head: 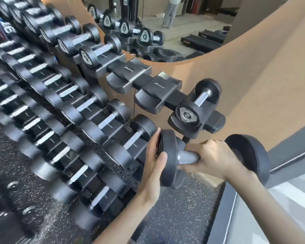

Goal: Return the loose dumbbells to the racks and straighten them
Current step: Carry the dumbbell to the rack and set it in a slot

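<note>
Black round-headed dumbbell (213, 159) with a knurled silver grip, held level in the air just below and in front of the small dumbbell marked 2 (197, 106), clear of any cradle. Near head thick and matte, rim slightly scuffed; far head larger in view, out beyond the wrist toward the grey wall base. Gripped at the handle by the right hand (213, 158), fingers wrapped fully round the bar, closed tight on it. Steadied by the left hand (155, 155), fingers spread flat against the outer face of the near head, thumb hooked over its rim, not curled shut. Seated in the end cradle of the top rail (167, 95), that marked dumbbell, with two bare black cradles (130, 74) beside it up the rail, then further dumbbells in a row. Lower rails (74, 110) down-left of it packed with larger dumbbells, blurred. Speckled rubber floor (180, 213) beneath the held weight.
</note>
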{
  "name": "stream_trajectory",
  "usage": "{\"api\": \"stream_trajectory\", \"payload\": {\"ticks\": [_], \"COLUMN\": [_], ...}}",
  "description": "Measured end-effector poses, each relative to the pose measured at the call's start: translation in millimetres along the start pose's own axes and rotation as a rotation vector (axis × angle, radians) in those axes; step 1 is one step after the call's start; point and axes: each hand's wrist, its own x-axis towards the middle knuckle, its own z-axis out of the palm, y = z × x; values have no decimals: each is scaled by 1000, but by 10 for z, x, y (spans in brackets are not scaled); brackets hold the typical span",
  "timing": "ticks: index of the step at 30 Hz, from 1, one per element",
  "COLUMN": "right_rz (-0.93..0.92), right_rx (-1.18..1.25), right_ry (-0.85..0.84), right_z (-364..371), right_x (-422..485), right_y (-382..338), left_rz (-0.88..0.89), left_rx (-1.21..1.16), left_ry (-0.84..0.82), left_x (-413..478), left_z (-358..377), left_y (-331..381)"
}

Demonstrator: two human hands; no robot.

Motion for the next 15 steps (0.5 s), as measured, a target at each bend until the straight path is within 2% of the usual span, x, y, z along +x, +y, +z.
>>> {"api": "stream_trajectory", "payload": {"ticks": [7,15], "right_rz": [-224,-349], "right_rx": [38,-46], "right_ry": [42,-27], "right_z": [-72,-66], "right_x": [260,689], "right_y": [724,1079], "left_rz": [319,377], "left_rx": [259,267], "left_ry": [296,437], "left_x": [302,659], "left_z": [712,845], "left_y": [-184,-368]}}
